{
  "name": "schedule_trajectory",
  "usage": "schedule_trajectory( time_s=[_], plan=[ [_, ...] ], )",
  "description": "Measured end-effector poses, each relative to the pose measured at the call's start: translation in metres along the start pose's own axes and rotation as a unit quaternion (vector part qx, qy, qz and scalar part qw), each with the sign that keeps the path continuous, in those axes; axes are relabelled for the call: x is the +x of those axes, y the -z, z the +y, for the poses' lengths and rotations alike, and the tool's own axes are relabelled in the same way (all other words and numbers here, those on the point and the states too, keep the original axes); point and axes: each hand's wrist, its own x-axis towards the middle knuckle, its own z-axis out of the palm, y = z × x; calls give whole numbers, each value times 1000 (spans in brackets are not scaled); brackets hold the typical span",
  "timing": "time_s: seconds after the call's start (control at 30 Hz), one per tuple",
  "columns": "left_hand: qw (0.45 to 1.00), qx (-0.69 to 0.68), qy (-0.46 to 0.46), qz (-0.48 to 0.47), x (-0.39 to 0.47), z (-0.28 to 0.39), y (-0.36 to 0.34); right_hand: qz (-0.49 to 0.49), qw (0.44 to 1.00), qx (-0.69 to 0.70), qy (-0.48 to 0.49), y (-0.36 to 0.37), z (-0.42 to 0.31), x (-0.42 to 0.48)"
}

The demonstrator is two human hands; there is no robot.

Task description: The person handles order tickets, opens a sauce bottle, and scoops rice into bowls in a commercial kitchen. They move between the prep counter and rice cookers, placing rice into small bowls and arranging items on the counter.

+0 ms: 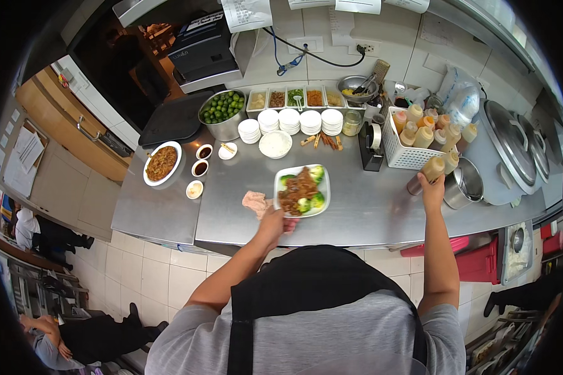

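Observation:
My left hand (275, 226) grips the near left corner of a white square plate (327, 199) that bears sauced brown meat (296, 193) and broccoli (317, 173). A pink cloth (254, 201) lies against that hand, left of the plate. Far to the right, my right hand (432, 190) is closed around a squeeze bottle (433, 168) with a pale body, beside a steel pot (469, 180). Just behind the bottle stands a white plastic basket (406, 157) full of squeeze bottles with yellow, orange and brown contents.
Stacked white saucers (289, 122), a bowl of rice (275, 144) and a steel pot of green citrus fruits (223, 127) line the counter's back. An oval dish of brown food (179, 157) and sauce cups (200, 168) sit left. A black tape dispenser (371, 159) stands before the basket.

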Motion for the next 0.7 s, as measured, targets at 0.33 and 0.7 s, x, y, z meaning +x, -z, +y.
schedule_trajectory(
  time_s=[0.33, 0.7],
  plan=[
    [961, -8, -85, 263, -53, -23, 141, 409, 889, -202, -32, 62, 90, -63],
    [978, -24, -53, 199, -25, -47, 151, 40, 642, 665, -381, -10, 203, -162]
  ],
)
